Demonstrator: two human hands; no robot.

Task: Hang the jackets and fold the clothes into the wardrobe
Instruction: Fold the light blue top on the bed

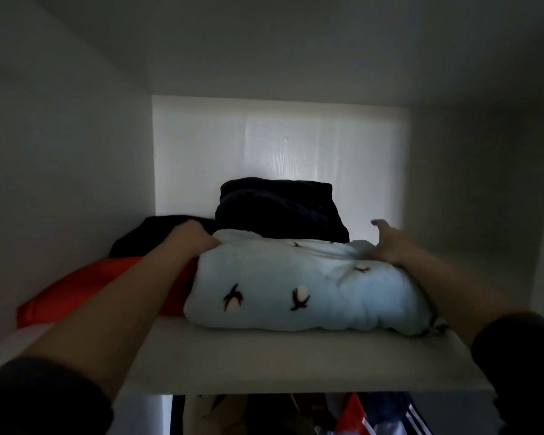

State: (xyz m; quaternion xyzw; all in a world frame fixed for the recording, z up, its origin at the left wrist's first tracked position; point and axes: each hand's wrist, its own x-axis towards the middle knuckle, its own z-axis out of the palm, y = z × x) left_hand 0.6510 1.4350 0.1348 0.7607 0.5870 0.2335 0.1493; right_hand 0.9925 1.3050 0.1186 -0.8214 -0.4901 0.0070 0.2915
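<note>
The folded light-blue top (296, 287) sits on the wardrobe shelf (296, 362), long side running left to right. There's a dark folded stack (280, 208) right behind it and a red garment (85, 287) against its left end. Left hand (195, 243) grips its far-left corner. Right hand (387, 246), kinda blurry, rests spread on the far-right top, with bare shelf to the right and along the near edge.

Left hand (195, 238): forearm bare, extended; fingers curled round blue bundle (296, 290) edge. Right hand (387, 246): palm down, fingers straight, bundle beneath them; blurred.
</note>
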